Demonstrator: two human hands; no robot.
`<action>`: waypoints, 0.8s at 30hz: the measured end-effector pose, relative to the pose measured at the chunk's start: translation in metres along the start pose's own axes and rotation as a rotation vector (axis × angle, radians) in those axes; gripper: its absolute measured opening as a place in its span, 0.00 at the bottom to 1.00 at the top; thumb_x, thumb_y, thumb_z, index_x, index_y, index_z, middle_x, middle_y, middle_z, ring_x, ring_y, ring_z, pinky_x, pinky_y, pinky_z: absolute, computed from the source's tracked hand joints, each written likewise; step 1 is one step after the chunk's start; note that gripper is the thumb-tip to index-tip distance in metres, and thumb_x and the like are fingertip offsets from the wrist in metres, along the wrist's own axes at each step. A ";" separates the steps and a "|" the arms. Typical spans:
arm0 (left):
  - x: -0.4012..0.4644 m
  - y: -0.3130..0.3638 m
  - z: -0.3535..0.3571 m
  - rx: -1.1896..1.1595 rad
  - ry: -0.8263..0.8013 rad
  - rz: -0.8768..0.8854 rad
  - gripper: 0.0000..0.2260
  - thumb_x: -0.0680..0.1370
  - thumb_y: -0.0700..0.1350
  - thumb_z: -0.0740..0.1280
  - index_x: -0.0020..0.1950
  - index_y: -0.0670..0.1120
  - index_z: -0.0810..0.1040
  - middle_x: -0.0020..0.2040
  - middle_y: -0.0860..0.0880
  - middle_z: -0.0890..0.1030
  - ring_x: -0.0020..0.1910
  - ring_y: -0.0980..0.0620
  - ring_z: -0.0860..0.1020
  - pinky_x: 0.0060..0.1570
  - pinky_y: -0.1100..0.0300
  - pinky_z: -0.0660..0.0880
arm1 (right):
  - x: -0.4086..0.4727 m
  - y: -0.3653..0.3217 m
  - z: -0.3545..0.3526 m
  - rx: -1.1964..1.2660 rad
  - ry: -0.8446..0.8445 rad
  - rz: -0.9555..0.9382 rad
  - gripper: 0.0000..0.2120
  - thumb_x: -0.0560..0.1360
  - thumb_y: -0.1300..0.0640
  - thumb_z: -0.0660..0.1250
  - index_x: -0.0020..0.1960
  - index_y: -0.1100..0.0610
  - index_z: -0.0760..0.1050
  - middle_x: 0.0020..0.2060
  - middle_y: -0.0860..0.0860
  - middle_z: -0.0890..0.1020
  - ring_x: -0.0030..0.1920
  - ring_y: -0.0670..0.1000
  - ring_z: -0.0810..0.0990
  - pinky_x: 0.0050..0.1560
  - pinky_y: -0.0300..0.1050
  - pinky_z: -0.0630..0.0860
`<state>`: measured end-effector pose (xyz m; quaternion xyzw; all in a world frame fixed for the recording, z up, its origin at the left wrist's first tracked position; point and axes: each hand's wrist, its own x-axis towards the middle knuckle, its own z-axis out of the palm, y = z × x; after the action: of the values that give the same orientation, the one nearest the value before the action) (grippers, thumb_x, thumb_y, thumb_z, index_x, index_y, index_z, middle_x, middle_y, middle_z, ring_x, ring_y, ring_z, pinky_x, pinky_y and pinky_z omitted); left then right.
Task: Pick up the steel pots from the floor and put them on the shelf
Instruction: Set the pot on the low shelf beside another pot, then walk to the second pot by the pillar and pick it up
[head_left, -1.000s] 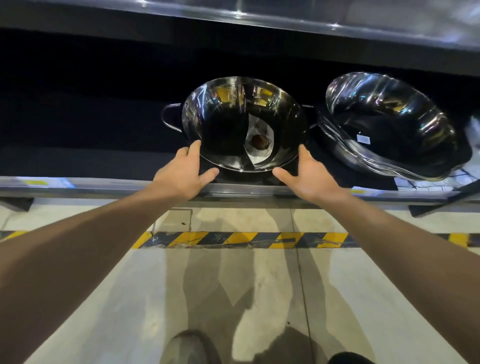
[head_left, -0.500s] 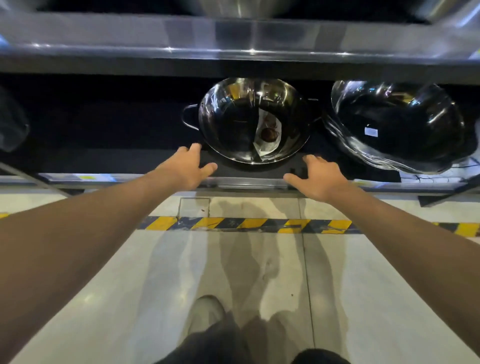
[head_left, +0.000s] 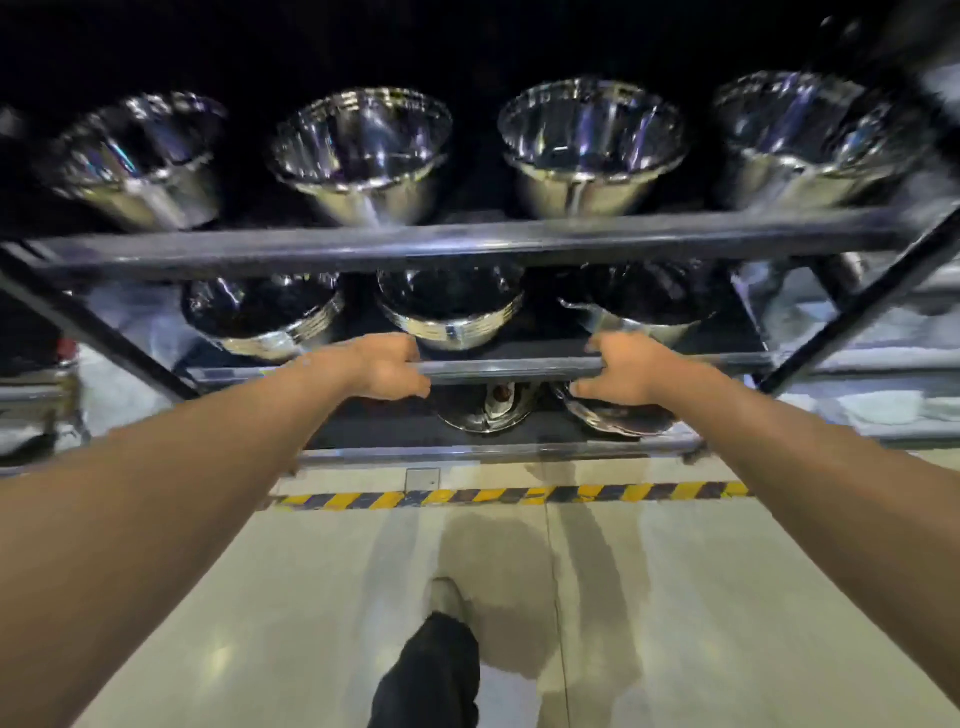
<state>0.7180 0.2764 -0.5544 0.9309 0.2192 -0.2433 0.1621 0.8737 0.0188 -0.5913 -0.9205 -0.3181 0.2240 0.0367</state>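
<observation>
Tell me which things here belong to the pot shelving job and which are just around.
Job: shelf rack; steel pot on bottom shelf; left hand; right hand.
Just around: striped floor tape; shoe; floor.

Four pots (head_left: 592, 150) line the top shelf (head_left: 467, 244), three the middle, two the bottom

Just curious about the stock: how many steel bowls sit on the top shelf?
4, in a row: far left, left of middle, right of middle, far right. The picture is blurred, and more may be hidden beyond its edges.
</observation>
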 end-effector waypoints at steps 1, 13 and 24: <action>-0.029 0.012 -0.030 0.001 0.005 0.010 0.28 0.68 0.57 0.68 0.62 0.43 0.77 0.58 0.43 0.81 0.55 0.42 0.79 0.54 0.54 0.76 | -0.022 -0.006 -0.035 -0.015 0.008 -0.008 0.33 0.73 0.37 0.69 0.67 0.60 0.71 0.56 0.57 0.79 0.54 0.59 0.78 0.49 0.49 0.75; -0.258 0.029 -0.273 -0.087 0.235 -0.042 0.25 0.71 0.56 0.71 0.64 0.47 0.72 0.54 0.45 0.78 0.43 0.45 0.79 0.35 0.53 0.78 | -0.207 -0.087 -0.327 -0.166 0.255 -0.139 0.30 0.74 0.43 0.70 0.67 0.61 0.71 0.62 0.58 0.78 0.59 0.60 0.77 0.52 0.50 0.74; -0.375 -0.109 -0.338 -0.116 0.387 -0.292 0.20 0.74 0.54 0.69 0.61 0.45 0.76 0.46 0.44 0.81 0.41 0.46 0.80 0.34 0.54 0.80 | -0.184 -0.278 -0.393 -0.188 0.341 -0.422 0.34 0.73 0.43 0.71 0.72 0.60 0.67 0.65 0.58 0.77 0.62 0.59 0.76 0.58 0.48 0.74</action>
<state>0.4992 0.3842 -0.0993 0.9078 0.3918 -0.0684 0.1335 0.7586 0.1584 -0.1088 -0.8578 -0.5110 0.0227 0.0500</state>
